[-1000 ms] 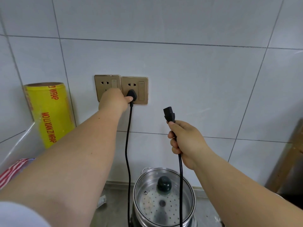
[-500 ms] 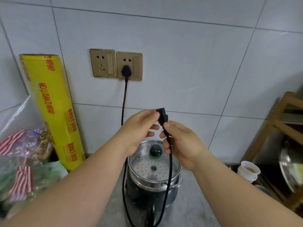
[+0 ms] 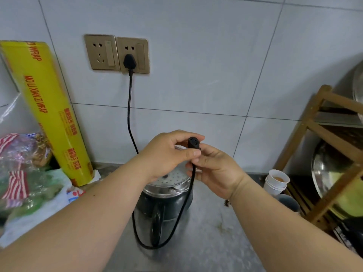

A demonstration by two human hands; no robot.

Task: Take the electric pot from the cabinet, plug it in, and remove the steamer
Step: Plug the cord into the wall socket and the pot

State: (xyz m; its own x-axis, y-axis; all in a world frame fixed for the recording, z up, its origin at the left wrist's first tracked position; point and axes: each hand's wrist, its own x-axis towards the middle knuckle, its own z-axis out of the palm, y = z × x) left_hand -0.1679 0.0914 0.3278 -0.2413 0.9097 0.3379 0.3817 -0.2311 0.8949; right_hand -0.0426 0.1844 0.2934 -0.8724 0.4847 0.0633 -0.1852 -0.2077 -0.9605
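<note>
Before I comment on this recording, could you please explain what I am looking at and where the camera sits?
There is no machine here: a person wears a wide-angle camera on the head, looking down at their own bare hands. The left hand and right hand together hold the loose connector of a black power cord, whose wall plug already sits in the right-hand socket. Below them the electric pot stands on a grey counter, the perforated steamer still inside. A yellow cling-wrap roll leans at left; paper cups stand at right.
</note>
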